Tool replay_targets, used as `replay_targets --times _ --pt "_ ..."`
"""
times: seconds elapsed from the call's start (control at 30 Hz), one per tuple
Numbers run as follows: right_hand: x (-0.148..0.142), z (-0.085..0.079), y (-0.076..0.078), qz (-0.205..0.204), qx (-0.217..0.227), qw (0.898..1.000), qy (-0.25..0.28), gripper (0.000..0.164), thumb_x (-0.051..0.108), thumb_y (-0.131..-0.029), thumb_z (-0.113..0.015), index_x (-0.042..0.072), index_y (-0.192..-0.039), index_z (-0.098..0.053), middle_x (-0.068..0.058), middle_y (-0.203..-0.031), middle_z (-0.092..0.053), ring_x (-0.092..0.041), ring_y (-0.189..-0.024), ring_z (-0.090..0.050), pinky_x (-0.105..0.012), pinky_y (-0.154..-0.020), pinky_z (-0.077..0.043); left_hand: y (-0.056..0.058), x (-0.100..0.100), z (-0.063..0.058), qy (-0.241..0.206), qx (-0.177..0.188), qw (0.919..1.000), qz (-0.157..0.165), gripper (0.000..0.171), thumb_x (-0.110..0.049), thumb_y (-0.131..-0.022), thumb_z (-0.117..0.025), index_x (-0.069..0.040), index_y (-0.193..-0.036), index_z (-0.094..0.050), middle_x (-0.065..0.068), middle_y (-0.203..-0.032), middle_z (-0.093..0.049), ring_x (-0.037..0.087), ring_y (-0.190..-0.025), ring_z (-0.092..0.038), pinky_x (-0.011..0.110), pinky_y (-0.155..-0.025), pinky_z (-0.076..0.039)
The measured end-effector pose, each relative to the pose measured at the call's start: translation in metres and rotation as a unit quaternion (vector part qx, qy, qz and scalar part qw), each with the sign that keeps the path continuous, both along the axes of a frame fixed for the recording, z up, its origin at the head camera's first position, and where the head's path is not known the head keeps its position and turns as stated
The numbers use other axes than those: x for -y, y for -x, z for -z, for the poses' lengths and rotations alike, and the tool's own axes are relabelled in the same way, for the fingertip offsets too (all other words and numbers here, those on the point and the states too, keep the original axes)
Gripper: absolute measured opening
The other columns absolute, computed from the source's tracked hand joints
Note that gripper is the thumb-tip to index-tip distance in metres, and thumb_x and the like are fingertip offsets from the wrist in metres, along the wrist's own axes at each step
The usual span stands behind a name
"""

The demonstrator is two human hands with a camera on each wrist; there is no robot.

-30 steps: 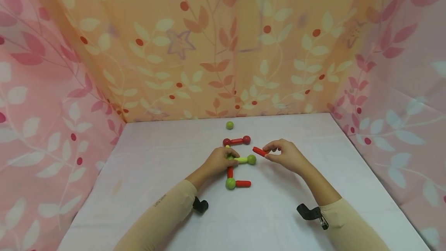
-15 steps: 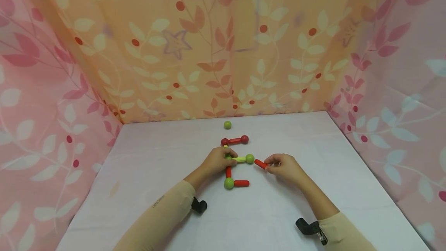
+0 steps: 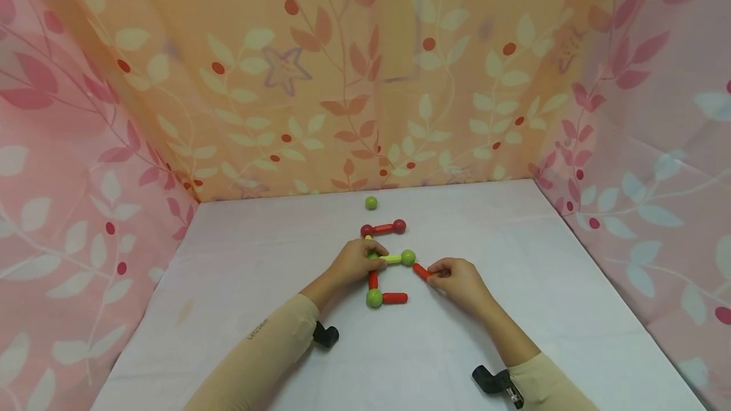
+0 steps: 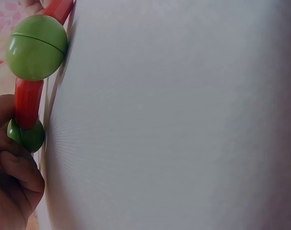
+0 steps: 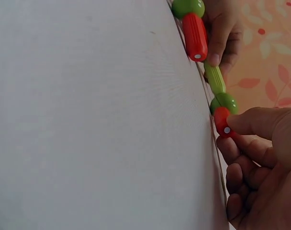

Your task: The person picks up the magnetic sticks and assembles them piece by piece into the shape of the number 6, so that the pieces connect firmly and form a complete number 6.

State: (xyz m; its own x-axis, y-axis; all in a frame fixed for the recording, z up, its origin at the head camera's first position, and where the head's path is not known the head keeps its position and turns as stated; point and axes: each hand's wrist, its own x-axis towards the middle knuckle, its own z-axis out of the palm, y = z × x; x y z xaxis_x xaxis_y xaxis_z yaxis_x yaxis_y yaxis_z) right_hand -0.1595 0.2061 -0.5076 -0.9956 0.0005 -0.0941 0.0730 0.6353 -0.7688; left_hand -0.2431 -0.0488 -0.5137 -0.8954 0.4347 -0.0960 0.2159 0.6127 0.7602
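Observation:
My left hand (image 3: pixel 351 263) grips a green ball (image 4: pixel 33 136) at the middle joint of a ball-and-stick figure; the fingers mostly cover that ball from above. A yellow-green stick (image 3: pixel 391 259) runs right from it to another green ball (image 3: pixel 408 257). Between my right thumb and fingers is a pinched red stick (image 3: pixel 421 271), its far end at that ball; whether they touch is hard to tell. My right hand (image 3: pixel 461 283) stays low over the table. Towards me, one red stick (image 4: pixel 28 103) joins the gripped ball to a green ball (image 3: pixel 374 298), from which another red stick (image 3: pixel 395 298) points right.
Farther back, a red stick (image 3: pixel 383 229) links two red balls, the left one (image 3: pixel 367 231) and the right one (image 3: pixel 399 226). A loose green ball (image 3: pixel 371 203) lies near the far edge of the white table (image 3: pixel 257 227). Patterned cloth (image 3: pixel 320 81) hangs behind and at both sides.
My right hand has brought the red stick down and left, to the end ball of the yellow-green stick. My left hand keeps its grip on the middle ball.

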Motion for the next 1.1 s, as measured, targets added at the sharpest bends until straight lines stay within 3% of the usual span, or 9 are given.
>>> replay_targets --times 0.3,1.1 --pt "0.008 -0.002 -0.004 0.032 -0.012 0.999 0.008 0.015 0.019 -0.074 -0.074 0.017 -0.089 -0.069 0.005 -0.079 -0.065 -0.012 -0.074 -0.058 -0.028 -0.064 -0.047 0.002 0.000 0.001 -0.013 0.009 0.9999 0.000 0.015 -0.032 -0.077 -0.073 -0.034 -0.090 -0.067 -0.011 -0.091 -0.059 0.014 -0.088 -0.050 0.027 -0.066 -0.047" --pt "0.041 -0.008 -0.010 0.039 0.004 0.999 -0.014 0.027 0.024 -0.071 -0.077 0.012 -0.093 -0.068 0.007 -0.074 -0.064 -0.009 -0.070 -0.057 -0.026 -0.064 -0.047 0.002 0.000 0.000 -0.008 0.011 0.9999 0.004 0.016 -0.033 -0.076 -0.073 -0.032 -0.091 -0.068 -0.012 -0.091 -0.059 0.013 -0.089 -0.050 0.025 -0.070 -0.047"
